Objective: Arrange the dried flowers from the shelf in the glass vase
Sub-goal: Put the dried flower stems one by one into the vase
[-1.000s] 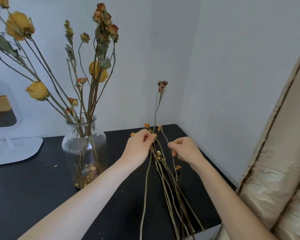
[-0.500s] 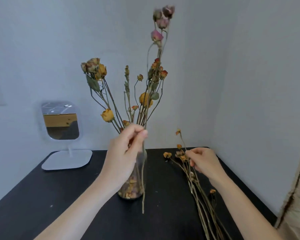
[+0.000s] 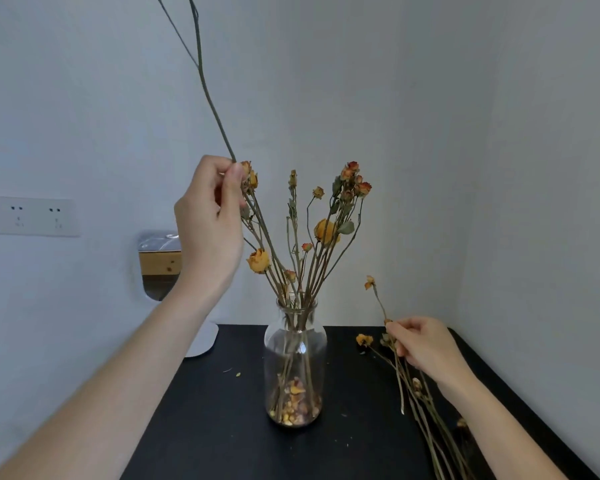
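Glass vase (image 3: 295, 362): upright on the black shelf (image 3: 205, 427), mid-frame — dried roses (image 3: 326, 230) fan out of its neck, loose petals lie at the bottom.
Raised stem (image 3: 208, 95): thin and bare, it runs up out of frame.
Left hand (image 3: 210, 230): held high beside the bouquet, thumb and fingers pinching that stem's lower end.
Right hand (image 3: 425, 348): low on the shelf, fingers closed round a stem from the loose bundle (image 3: 426, 420) lying right of the vase.
Behind: small mirror (image 3: 160, 265) — wall sockets (image 3: 28, 216) further left.
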Motion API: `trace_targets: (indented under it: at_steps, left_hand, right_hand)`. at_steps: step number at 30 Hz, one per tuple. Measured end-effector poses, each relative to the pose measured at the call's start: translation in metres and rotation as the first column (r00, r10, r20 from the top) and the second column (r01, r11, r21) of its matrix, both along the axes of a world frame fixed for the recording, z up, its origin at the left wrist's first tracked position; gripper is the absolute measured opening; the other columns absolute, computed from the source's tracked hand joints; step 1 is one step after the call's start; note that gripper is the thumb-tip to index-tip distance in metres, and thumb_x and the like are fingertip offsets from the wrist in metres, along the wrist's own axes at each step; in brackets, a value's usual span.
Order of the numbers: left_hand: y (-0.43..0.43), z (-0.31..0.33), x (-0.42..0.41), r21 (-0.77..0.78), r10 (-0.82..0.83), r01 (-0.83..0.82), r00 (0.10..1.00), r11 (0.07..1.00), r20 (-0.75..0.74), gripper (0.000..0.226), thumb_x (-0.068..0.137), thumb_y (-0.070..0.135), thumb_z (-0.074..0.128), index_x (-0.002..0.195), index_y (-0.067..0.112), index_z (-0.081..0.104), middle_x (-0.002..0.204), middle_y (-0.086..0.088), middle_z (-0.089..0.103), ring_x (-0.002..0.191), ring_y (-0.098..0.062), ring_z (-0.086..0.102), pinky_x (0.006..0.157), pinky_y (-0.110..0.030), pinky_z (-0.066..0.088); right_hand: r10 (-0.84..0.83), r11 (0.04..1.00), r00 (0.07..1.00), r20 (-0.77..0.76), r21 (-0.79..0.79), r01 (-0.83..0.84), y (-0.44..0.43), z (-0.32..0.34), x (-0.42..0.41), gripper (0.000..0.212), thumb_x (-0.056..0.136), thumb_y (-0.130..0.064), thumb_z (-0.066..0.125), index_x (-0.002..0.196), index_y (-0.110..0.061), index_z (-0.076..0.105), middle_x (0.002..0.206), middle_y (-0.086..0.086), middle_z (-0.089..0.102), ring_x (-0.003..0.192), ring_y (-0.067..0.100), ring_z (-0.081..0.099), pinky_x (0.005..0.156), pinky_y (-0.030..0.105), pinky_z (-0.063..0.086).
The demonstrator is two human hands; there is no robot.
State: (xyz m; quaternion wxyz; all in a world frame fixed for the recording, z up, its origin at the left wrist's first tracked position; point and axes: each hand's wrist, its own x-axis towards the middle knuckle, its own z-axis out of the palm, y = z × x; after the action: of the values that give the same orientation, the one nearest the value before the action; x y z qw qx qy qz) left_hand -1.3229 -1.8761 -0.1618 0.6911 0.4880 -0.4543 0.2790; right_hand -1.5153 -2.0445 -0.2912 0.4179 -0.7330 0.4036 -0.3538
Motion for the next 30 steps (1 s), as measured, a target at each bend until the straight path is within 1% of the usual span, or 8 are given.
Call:
trace_targets:
  at_steps: [4,8,11,13,16,22,26,30]
  left_hand:
    - [-0.008,0.007,0.0,0.04,0.074,-0.075,0.997,0.996,0.038,0.016,0.097,0.022,0.043,0.083,0.018,0.05,0.06,0.012,0.049,0.057,0.001,0.048,0.055,-0.008,0.034]
    - [-0.02,-0.007,-0.003,0.208,0.096,-0.107,0.993,0.972,0.062,0.015,0.096,0.022,0.046,0.088,0.017,0.057,0.065,0.011,0.053,0.062,-0.007,0.053,0.058,-0.01,0.037]
    - [-0.028,-0.022,-0.004,0.321,0.101,-0.117,0.993,0.94,0.066,0.015,0.093,0.024,0.052,0.087,0.017,0.064,0.061,0.015,0.055,0.055,0.003,0.053,0.056,0.0,0.035]
    - [-0.032,-0.03,-0.003,0.379,0.115,-0.135,0.991,0.916,0.075,0.017,0.091,0.027,0.055,0.084,0.017,0.066,0.056,0.014,0.056,0.053,0.009,0.053,0.062,0.001,0.034]
    - [-0.036,-0.04,-0.001,0.489,0.146,-0.171,0.985,0.856,0.088,0.022,0.09,0.031,0.056,0.082,0.015,0.07,0.05,0.011,0.057,0.051,0.004,0.055,0.08,-0.015,0.037]
    - [-0.045,-0.061,0.001,0.702,0.217,-0.243,0.968,0.669,0.129,0.03,0.09,0.036,0.054,0.082,0.012,0.071,0.052,0.005,0.062,0.055,-0.005,0.06,0.06,-0.021,0.041]
    - [-0.048,-0.059,-0.002,0.635,0.236,-0.233,0.968,0.737,0.083,0.022,0.09,0.038,0.054,0.086,0.019,0.065,0.05,0.007,0.06,0.051,0.002,0.056,0.055,-0.009,0.032]
    - [-0.051,-0.059,-0.002,0.607,0.18,-0.168,0.983,0.777,0.041,0.029,0.091,0.034,0.053,0.077,0.014,0.067,0.051,0.005,0.061,0.051,-0.004,0.058,0.058,-0.019,0.046]
  right_hand:
    - [-0.004,1.0,1.0,-0.004,-0.002,0.004,-0.002,0.001,-0.001,0.01,0.088,-0.025,0.059,0.091,-0.016,0.064,0.051,-0.003,0.058,0.033,-0.001,0.044,0.041,0.013,0.035]
    - [0.002,1.0,1.0,-0.01,-0.001,-0.002,-0.001,0.001,0.001,0.01,0.089,-0.024,0.059,0.09,-0.015,0.064,0.052,-0.003,0.057,0.034,-0.002,0.045,0.043,0.013,0.036]
    - [0.01,1.0,1.0,-0.011,0.009,-0.01,0.002,0.001,0.003,0.01,0.089,-0.023,0.059,0.088,-0.015,0.064,0.055,-0.001,0.057,0.045,0.004,0.05,0.05,0.017,0.038]
    - [0.013,1.0,1.0,-0.014,0.017,-0.013,0.003,0.001,0.004,0.009,0.089,-0.021,0.059,0.088,-0.014,0.063,0.057,0.0,0.058,0.051,0.008,0.052,0.052,0.019,0.04]
    - [0.013,1.0,1.0,-0.028,0.009,-0.013,0.003,0.001,0.005,0.009,0.089,-0.022,0.058,0.089,-0.014,0.064,0.057,0.0,0.058,0.05,0.007,0.051,0.051,0.018,0.038]
    - [0.018,1.0,0.999,-0.032,0.018,-0.018,0.004,-0.004,0.009,0.011,0.089,-0.022,0.058,0.088,-0.013,0.064,0.055,0.0,0.057,0.046,0.006,0.049,0.049,0.017,0.038]
    - [0.022,1.0,0.998,-0.055,0.004,-0.022,0.003,-0.005,0.011,0.009,0.089,-0.022,0.058,0.089,-0.015,0.063,0.054,-0.001,0.057,0.039,0.001,0.044,0.044,0.014,0.034]
    - [0.018,1.0,0.999,-0.031,-0.007,-0.019,0.004,-0.005,0.009,0.012,0.089,-0.022,0.058,0.092,-0.012,0.064,0.056,0.0,0.058,0.045,0.004,0.048,0.05,0.016,0.035]
